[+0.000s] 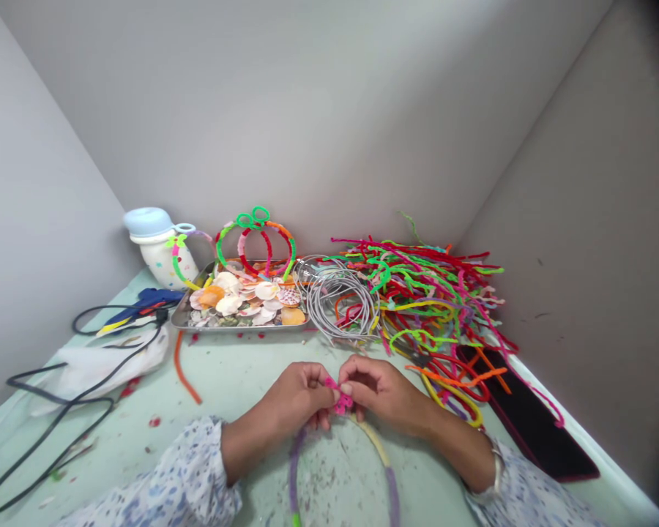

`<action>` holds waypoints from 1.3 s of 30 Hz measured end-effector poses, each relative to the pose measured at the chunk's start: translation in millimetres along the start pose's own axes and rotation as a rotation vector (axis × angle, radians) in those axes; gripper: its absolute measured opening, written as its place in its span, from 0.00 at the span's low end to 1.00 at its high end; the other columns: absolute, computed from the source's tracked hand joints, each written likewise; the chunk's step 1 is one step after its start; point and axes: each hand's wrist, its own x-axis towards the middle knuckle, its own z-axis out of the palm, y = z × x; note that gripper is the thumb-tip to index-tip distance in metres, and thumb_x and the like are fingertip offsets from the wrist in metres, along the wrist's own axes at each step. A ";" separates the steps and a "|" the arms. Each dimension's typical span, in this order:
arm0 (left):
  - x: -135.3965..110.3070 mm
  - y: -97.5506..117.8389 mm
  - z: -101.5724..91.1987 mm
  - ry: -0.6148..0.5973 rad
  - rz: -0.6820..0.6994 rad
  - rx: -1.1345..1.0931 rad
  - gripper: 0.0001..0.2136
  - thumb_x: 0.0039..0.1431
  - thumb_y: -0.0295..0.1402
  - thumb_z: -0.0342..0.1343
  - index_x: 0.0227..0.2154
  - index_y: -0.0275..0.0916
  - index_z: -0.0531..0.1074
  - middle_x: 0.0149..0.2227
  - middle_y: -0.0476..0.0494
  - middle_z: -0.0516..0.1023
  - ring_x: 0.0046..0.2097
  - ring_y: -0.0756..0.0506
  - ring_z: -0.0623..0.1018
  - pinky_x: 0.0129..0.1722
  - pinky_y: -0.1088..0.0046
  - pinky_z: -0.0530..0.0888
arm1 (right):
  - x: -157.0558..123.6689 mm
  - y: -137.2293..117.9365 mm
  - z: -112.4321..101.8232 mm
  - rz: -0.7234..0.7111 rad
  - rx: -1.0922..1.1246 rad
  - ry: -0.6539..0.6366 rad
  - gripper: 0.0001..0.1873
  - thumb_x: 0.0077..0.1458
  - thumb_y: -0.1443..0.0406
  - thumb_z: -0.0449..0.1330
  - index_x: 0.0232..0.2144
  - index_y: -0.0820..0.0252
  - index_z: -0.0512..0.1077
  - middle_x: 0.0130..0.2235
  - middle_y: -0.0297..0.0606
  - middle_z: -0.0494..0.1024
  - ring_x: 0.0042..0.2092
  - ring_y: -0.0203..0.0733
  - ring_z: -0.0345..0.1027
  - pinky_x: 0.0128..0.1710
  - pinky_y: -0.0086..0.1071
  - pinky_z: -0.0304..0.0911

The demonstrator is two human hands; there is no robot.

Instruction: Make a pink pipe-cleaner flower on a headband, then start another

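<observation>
My left hand (296, 399) and my right hand (381, 391) meet over the table's near middle. Both pinch a small pink pipe-cleaner piece (339, 399) at the top of a headband (307, 468) wrapped in purple and yellow pipe cleaner. The headband arcs down toward me between my forearms. Fingers of both hands are closed around the pink piece.
A metal tray of seashells (241, 301) sits behind, with decorated headbands (258, 234) and a white jar (157, 245). Bare grey headbands (340, 300) and a heap of coloured pipe cleaners (428, 293) lie right. A blue glue gun (143, 301) and black cable (60, 410) lie left; a dark phone (532, 424) lies right.
</observation>
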 end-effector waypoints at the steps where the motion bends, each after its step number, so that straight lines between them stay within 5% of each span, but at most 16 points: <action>1: 0.1 0.0 1.2 0.016 -0.002 0.023 0.02 0.45 0.29 0.55 0.23 0.37 0.67 0.15 0.50 0.71 0.15 0.53 0.66 0.15 0.80 0.57 | 0.4 0.6 -0.4 -0.001 -0.021 0.002 0.07 0.56 0.62 0.55 0.32 0.61 0.68 0.26 0.31 0.69 0.24 0.32 0.63 0.23 0.26 0.62; 7: -4.2 3.2 11.1 0.127 0.033 0.137 0.02 0.45 0.29 0.54 0.21 0.38 0.66 0.16 0.52 0.70 0.17 0.52 0.68 0.16 0.80 0.60 | 3.6 5.0 0.3 -0.117 -0.282 0.128 0.04 0.50 0.70 0.56 0.26 0.61 0.70 0.27 0.31 0.69 0.30 0.34 0.61 0.29 0.26 0.57; 14: -6.5 -3.8 13.9 0.188 0.109 0.261 0.02 0.46 0.28 0.52 0.22 0.37 0.68 0.16 0.53 0.70 0.19 0.51 0.69 0.19 0.79 0.61 | 2.1 -5.1 12.6 0.182 -0.305 0.232 0.06 0.45 0.71 0.54 0.20 0.61 0.68 0.21 0.30 0.69 0.25 0.33 0.59 0.25 0.26 0.53; 20: -2.6 0.7 9.6 0.117 0.023 0.167 0.03 0.47 0.30 0.53 0.23 0.37 0.67 0.14 0.53 0.69 0.16 0.52 0.67 0.16 0.80 0.60 | 0.8 -10.5 4.0 0.207 -0.085 0.133 0.07 0.51 0.65 0.55 0.26 0.62 0.70 0.18 0.27 0.65 0.20 0.30 0.54 0.20 0.25 0.49; 29: -4.4 -1.0 11.7 0.103 0.038 0.187 0.02 0.47 0.28 0.51 0.22 0.37 0.67 0.14 0.52 0.69 0.16 0.52 0.67 0.15 0.80 0.60 | 3.0 -4.1 6.6 0.178 -0.211 0.182 0.06 0.49 0.68 0.54 0.24 0.61 0.70 0.18 0.28 0.67 0.21 0.31 0.58 0.21 0.25 0.52; 39: -4.2 -9.0 13.3 0.099 0.059 0.233 0.03 0.46 0.28 0.51 0.22 0.36 0.68 0.18 0.51 0.71 0.18 0.53 0.69 0.17 0.80 0.61 | 3.7 -1.5 8.3 0.303 -0.223 0.125 0.07 0.48 0.66 0.54 0.23 0.62 0.71 0.16 0.28 0.67 0.19 0.31 0.58 0.20 0.24 0.49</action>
